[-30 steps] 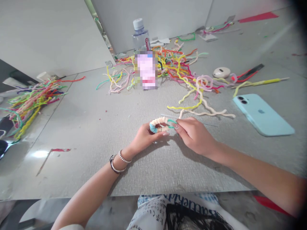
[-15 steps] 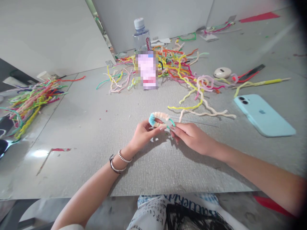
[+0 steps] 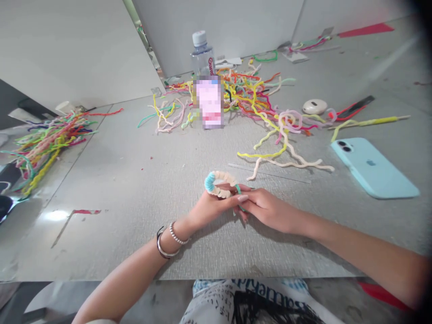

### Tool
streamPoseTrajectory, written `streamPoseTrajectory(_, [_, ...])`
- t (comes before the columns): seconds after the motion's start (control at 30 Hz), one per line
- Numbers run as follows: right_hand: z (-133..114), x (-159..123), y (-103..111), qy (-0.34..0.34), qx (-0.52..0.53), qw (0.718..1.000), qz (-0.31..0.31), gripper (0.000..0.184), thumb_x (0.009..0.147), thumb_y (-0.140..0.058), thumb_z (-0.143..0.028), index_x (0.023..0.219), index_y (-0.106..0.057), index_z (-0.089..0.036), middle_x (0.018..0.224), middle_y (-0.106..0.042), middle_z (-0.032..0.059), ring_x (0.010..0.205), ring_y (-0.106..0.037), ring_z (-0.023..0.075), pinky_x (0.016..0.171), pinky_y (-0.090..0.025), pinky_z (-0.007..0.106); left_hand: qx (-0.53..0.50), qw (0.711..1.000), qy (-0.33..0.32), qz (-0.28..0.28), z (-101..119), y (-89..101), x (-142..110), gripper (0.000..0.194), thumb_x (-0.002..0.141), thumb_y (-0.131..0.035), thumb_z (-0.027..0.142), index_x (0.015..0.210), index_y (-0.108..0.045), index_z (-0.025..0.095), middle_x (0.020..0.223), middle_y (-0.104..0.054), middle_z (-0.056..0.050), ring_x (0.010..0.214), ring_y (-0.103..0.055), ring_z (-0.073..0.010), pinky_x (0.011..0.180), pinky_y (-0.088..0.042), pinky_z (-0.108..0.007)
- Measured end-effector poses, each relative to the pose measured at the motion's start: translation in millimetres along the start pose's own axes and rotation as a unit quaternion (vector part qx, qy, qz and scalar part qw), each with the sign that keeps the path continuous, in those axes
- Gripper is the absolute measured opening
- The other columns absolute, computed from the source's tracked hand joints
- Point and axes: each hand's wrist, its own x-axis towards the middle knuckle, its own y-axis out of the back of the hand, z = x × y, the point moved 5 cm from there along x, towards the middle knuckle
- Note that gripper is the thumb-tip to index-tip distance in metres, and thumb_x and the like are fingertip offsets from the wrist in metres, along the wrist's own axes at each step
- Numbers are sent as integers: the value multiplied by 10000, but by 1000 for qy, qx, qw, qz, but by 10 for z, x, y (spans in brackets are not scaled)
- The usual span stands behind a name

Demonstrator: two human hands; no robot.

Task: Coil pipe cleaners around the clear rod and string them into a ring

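Between my hands is a ring of fuzzy pipe cleaner (image 3: 209, 182), coiled in cream and light blue, with a green strand at its right side. My left hand (image 3: 213, 208) grips the ring from below and left, its thumb pressed near the green strand. Fingers of my right hand (image 3: 272, 209) pinch at the green strand, close against the left fingertips. Part of the strand is hidden behind the fingers. Just beyond the hands, a cream pipe cleaner (image 3: 286, 164) and a thin clear rod (image 3: 286, 177) lie on the table.
A heap of colourful pipe cleaners (image 3: 249, 96) surrounds a propped phone (image 3: 208, 101) and a bottle (image 3: 202, 54). Another bundle (image 3: 50, 144) lies at the left. To the right are a light blue phone (image 3: 378, 168), a white oval case (image 3: 314, 106) and a yellow-wrapped stick (image 3: 378, 121).
The ring and both hands have come slightly lower in view, toward me. The ring now shows more of its open loop, and my left thumb reaches farther right, meeting the right fingers.
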Motion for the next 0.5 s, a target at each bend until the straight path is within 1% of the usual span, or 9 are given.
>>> streamPoseTrajectory(0.07, [7, -1, -5, -15, 3, 1000, -5, 367, 1001, -349, -280, 706, -545, -185, 680, -619, 30, 678, -600, 159, 679, -463, 295, -17, 1000, 0, 5, -10, -5, 2, 359, 815, -692, 496, 870, -685, 142, 593, -630, -24, 582, -650, -159, 580, -505, -284])
streamPoseTrajectory(0.17, [7, 2, -8, -18, 1, 1000, -17, 365, 1008, -353, -301, 718, -540, -181, 657, -606, 15, 648, -593, 150, 674, -448, 285, -45, 999, 10, 21, -69, 22, 13, 377, 850, -642, 507, 741, -626, 146, 570, -612, -29, 558, -629, -152, 555, -486, -282])
streamPoseTrajectory(0.27, [17, 7, 12, -24, 25, 999, -9, 368, 1013, -359, -338, 716, -513, -186, 622, -589, 0, 612, -578, 143, 640, -432, 273, -37, 997, 0, 75, -110, 101, 29, 415, 843, -645, 508, 625, -548, 169, 538, -544, -8, 471, -472, -96, 460, -382, -260])
streamPoseTrajectory(0.33, [17, 10, 30, -26, 39, 999, 2, 379, 1013, -365, -359, 699, -492, -191, 597, -571, -8, 592, -560, 138, 621, -417, 268, -44, 994, -10, 103, -116, 142, 38, 418, 816, -677, 504, 605, -519, 179, 524, -465, 24, 457, -376, -78, 431, -317, -253])
streamPoseTrajectory(0.37, [15, 13, 38, -26, 42, 999, 6, 384, 1011, -369, -368, 688, -483, -194, 589, -562, -11, 586, -552, 137, 613, -409, 268, -52, 992, -13, 113, -114, 153, 43, 413, 800, -694, 503, 610, -517, 181, 526, -435, 34, 460, -357, -75, 429, -303, -251])
streamPoseTrajectory(0.5, [4, 34, 54, -29, 55, 998, 15, 387, 1003, -379, -389, 678, -468, -199, 570, -533, -18, 570, -527, 136, 598, -390, 273, -75, 987, -15, 138, -103, 168, 58, 389, 767, -723, 501, 641, -547, 178, 533, -404, 45, 464, -346, -69, 424, -280, -243])
